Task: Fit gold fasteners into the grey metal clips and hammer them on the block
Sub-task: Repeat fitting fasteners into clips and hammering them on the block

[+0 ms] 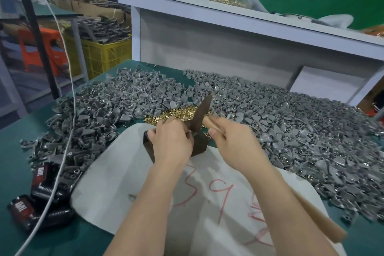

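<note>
A dark metal block (202, 143) stands on a white sheet at the table's middle. My left hand (172, 139) rests on the block's top, its fingers curled round a small grey clip that is mostly hidden. My right hand (230, 137) grips the wooden handle of a hammer (201, 113), whose dark head is tilted up just above the block. A small heap of gold fasteners (176, 114) lies right behind the block. Grey metal clips (280, 122) cover the table in wide piles to the left, behind and right.
The white sheet (128, 172) with red marks lies on the green table (25, 158). Black packets (41, 183) and a white cable (68, 131) lie at the left. A white shelf (228, 12) with a bag of gold fasteners stands behind. A yellow crate (104, 54) sits far left.
</note>
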